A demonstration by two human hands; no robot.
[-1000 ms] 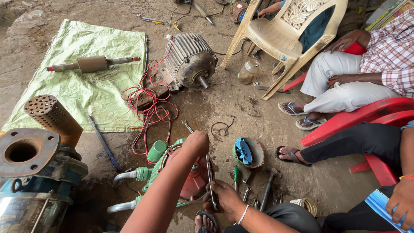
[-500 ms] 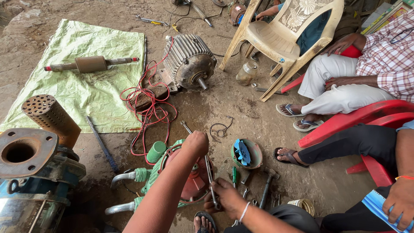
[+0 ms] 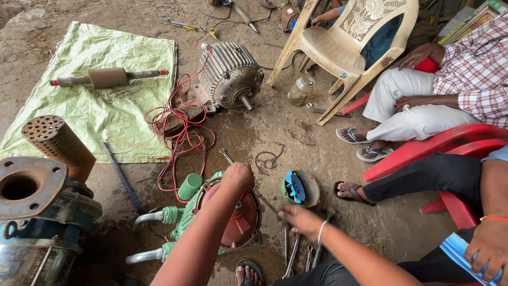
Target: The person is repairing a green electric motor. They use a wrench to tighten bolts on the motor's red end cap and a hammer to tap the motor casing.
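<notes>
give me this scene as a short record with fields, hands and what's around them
setting: dirt workshop floor
left hand: left hand closed on a thin metal tool, over the green and red round pump housing
right hand: right hand, fingers curled, above loose steel spanners; whether it grips anything cannot be told
near hands: small bowl with a blue fan part
further off: grey finned electric motor, red wire tangle, brown rotor shaft on a green woven sheet
others: seated people on red chairs, at right

Grey finned motor [image 3: 228, 77]; rotor shaft [image 3: 107, 78] on green sack [image 3: 100, 122]; cream chair [image 3: 344, 47].
</notes>
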